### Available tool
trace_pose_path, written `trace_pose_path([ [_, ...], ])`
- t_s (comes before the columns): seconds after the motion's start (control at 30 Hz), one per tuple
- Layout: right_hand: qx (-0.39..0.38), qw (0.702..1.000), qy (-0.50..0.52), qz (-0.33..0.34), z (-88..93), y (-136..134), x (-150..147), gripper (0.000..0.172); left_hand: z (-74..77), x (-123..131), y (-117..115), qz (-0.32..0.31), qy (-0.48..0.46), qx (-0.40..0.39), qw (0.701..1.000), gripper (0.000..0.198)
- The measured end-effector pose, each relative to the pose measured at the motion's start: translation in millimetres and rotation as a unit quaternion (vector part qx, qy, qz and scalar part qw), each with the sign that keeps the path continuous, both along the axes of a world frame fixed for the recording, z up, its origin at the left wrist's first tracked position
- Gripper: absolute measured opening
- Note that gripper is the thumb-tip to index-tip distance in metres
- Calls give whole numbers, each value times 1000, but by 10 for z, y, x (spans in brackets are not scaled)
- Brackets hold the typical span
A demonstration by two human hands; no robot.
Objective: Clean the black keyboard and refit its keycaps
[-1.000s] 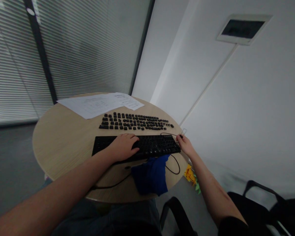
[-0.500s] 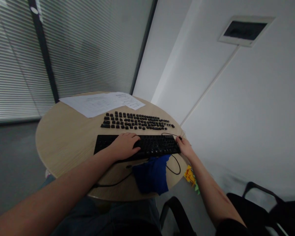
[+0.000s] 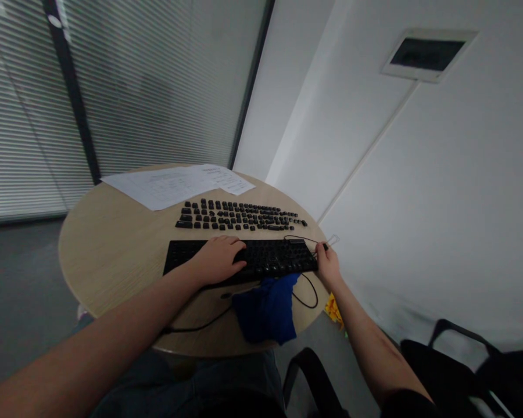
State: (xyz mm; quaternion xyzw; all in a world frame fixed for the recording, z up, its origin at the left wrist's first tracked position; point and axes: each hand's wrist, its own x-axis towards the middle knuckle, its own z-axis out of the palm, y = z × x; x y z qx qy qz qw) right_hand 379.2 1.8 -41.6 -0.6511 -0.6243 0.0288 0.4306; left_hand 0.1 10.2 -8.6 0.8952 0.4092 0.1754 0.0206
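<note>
A black keyboard (image 3: 270, 258) lies across the round table, seemingly with many of its keycaps off. My left hand (image 3: 220, 258) rests flat on it left of the middle, fingers stretched and thumb apart. At the keyboard's right end, my right hand (image 3: 328, 264) is closed round a small tool with a black handle and thin wire loops, which looks like a wire keycap puller (image 3: 325, 247). One loop sticks out beyond the hand, the other points towards the keyboard. Loose black keycaps (image 3: 244, 216) stand in rows just beyond the keyboard.
Printed papers (image 3: 169, 183) lie at the table's far side. A blue cloth (image 3: 265, 310) sits at the near edge, beside a black cable (image 3: 200, 329). The wall (image 3: 418, 186) rises close on the right. Yellow flowers (image 3: 333, 310) and black chairs (image 3: 444, 371) are beyond the table edge.
My right hand has turned and drawn slightly off the keyboard's right end, and the tool's wire loops now show. My left hand stays on the keyboard. The view has shifted slightly.
</note>
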Motion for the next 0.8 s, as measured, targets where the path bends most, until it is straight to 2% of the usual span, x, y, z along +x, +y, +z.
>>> trace_pose_path([
  [0.2, 19, 997, 73, -24, -46, 11, 37, 50, -1, -2, -5, 2, -3, 2, 1000, 38],
  [0.43, -52, 998, 34, -16, 77, 112, 82, 44, -6, 4, -1, 3, -6, 0, 1000, 39],
  [0.8, -109, 994, -19, -1, 195, 213, 52, 43, -25, -3, 16, -6, -8, 0, 1000, 38],
])
